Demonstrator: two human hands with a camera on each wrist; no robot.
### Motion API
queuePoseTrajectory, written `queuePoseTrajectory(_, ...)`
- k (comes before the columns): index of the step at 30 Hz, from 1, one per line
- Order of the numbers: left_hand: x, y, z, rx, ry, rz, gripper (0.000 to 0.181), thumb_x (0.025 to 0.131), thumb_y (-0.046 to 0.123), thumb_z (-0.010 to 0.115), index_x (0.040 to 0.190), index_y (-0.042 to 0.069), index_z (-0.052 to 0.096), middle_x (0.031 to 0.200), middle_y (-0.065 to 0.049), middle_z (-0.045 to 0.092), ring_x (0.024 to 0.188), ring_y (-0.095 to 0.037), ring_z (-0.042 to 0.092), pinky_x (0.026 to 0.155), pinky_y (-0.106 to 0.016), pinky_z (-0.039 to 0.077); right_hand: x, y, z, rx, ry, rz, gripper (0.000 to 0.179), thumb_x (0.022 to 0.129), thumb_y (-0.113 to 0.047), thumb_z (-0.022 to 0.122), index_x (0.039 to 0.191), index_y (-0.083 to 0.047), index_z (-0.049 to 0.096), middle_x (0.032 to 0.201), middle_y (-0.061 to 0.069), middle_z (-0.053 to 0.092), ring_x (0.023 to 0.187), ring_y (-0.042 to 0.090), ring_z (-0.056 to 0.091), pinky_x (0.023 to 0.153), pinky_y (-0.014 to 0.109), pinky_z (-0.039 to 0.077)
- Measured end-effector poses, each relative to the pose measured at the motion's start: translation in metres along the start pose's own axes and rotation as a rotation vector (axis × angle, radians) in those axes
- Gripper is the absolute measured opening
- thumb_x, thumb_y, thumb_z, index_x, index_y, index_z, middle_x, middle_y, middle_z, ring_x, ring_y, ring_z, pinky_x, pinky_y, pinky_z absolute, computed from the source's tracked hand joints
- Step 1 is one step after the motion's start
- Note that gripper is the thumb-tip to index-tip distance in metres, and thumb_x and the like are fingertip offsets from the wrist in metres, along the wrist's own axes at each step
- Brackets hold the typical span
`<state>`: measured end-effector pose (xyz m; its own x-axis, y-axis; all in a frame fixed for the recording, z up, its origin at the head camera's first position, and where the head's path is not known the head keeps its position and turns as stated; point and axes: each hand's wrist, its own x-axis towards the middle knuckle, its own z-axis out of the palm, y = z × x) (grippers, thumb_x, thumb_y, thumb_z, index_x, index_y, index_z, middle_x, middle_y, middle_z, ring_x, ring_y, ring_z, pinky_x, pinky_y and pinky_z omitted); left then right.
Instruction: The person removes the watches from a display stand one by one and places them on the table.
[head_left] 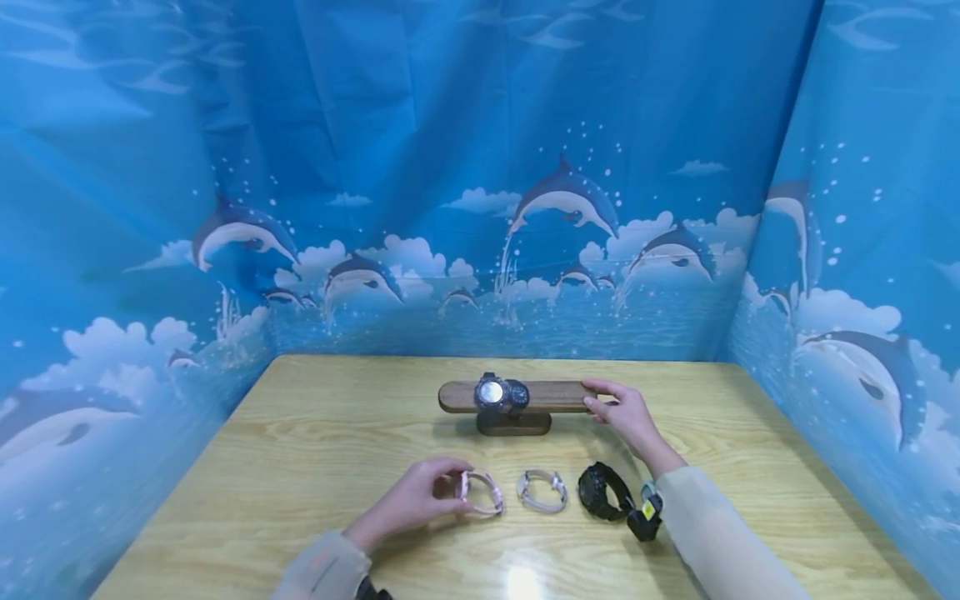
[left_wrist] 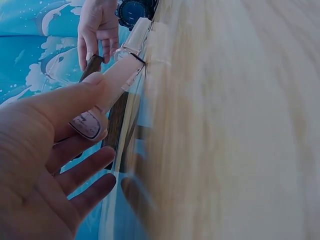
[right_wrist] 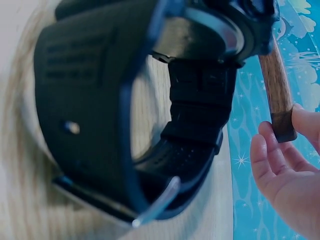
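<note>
Head view: the left hand [head_left: 418,496] pinches a pink watch [left_wrist: 120,77], a white watch [head_left: 522,485] near its fingers; the right hand [head_left: 630,414] pinches a stand [head_left: 553,398].

1 watch [left_wrist: 120,79], pale pk., strap looped, held nr. dial, in front of stand [head_left: 557,397]; latter brn. wd., upright, bar horiz.

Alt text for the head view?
A person's left hand pinches a pale pink watch while the right hand holds the right end of a wooden stand carrying two dark watches. A whitish watch and a black watch rest on the wooden table in front of a dolphin-print backdrop.
</note>
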<state>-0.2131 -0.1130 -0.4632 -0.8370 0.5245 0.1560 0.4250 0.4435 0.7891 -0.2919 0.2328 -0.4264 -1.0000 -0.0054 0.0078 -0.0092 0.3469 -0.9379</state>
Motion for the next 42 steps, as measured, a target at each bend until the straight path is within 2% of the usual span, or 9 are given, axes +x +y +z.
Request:
queuePoseTrajectory(5,-0.0022,-0.002,-0.0031,0.095,0.009,-0.008,0.054,0.071,0.035,0.077,0.117,0.013,0.061,0.111,0.001,0.063,0.1,-0.016,0.058,0.091,-0.039,0.047,0.0,0.0005,-0.0001,0.0,0.002,-0.003,0.041,0.092,-0.014,0.058,0.132,-0.005,0.051,0.134,0.021,0.043,0.095,0.024,0.06,0.084,0.043,0.051)
queuePoseTrajectory(14,-0.0018,-0.003,-0.0054,0.151,-0.028,0.003,0.053,0.072,0.04,0.075,0.117,0.015,0.063,0.115,0.002,0.063,0.107,-0.016,0.056,0.095,-0.039,0.044,-0.0012,-0.0001,-0.0003,0.006,-0.003,-0.001,0.042,0.093,-0.015,0.058,0.132,-0.005,0.051,0.135,0.02,0.042,0.099,0.028,0.059,0.087,0.044,0.05)
queuePoseTrajectory(27,-0.0019,-0.0065,-0.0045,0.127,-0.041,0.007,0.059,0.073,0.042,0.074,0.122,0.011,0.059,0.119,0.0,0.061,0.111,-0.018,0.054,0.099,-0.041,0.041,-0.0012,-0.0006,0.0009,-0.001,0.004,0.007,0.041,0.092,-0.016,0.059,0.132,-0.007,0.052,0.135,0.019,0.043,0.096,0.026,0.06,0.085,0.044,0.051)
queuePoseTrajectory(36,-0.0036,-0.0059,-0.0066,0.056,0.01,0.004,0.064,0.075,0.043,0.072,0.126,0.008,0.055,0.12,-0.002,0.06,0.109,-0.019,0.055,0.098,-0.042,0.042,-0.0014,-0.003,0.0011,-0.012,0.001,0.005,0.041,0.092,-0.016,0.059,0.132,-0.006,0.051,0.133,0.02,0.044,0.095,0.028,0.06,0.085,0.046,0.05)
queuePoseTrajectory(42,-0.0025,-0.0044,-0.0106,0.026,0.054,0.021,0.059,0.081,0.036,0.069,0.127,0.005,0.053,0.121,-0.008,0.059,0.106,-0.024,0.057,0.093,-0.044,0.045,-0.0025,-0.0052,0.0016,-0.019,0.005,-0.021,0.041,0.092,-0.015,0.059,0.13,-0.003,0.052,0.13,0.022,0.046,0.096,0.028,0.061,0.084,0.046,0.051)
